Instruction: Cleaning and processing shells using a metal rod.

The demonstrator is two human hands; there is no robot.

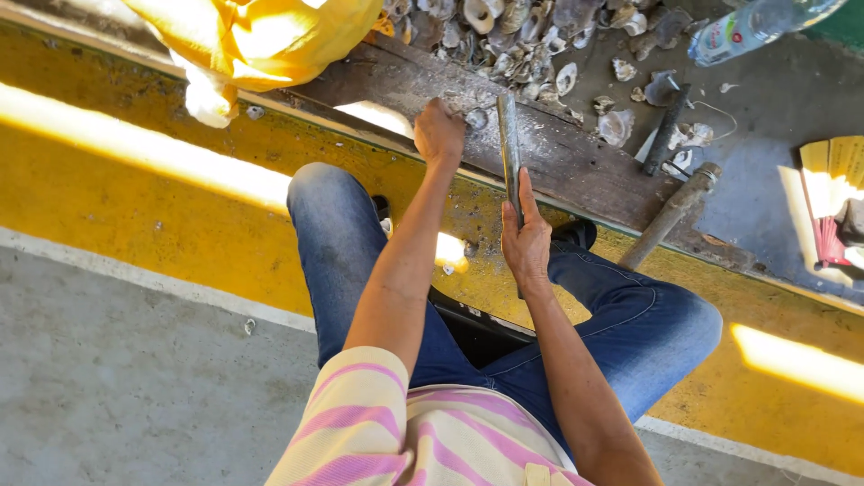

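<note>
on the worn wooden plank (576, 162), left hand (438, 132) clenched over a shell (476, 118), right hand (526, 238) gripping a flat metal blade (509, 144)

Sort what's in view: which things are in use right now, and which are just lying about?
In use: left hand pressing an oyster shell on the wooden plank; right hand gripping a flat metal bar.
Lying about: shell pile, plastic bottle, yellow bag, pipe, folding fan.

Sunlight striped a yellow-painted band (135, 207) edged with white, beside grey concrete floor (117, 387). A worn wooden plank (585, 166) ran along it; beyond lay grey ground (774, 99).
</note>
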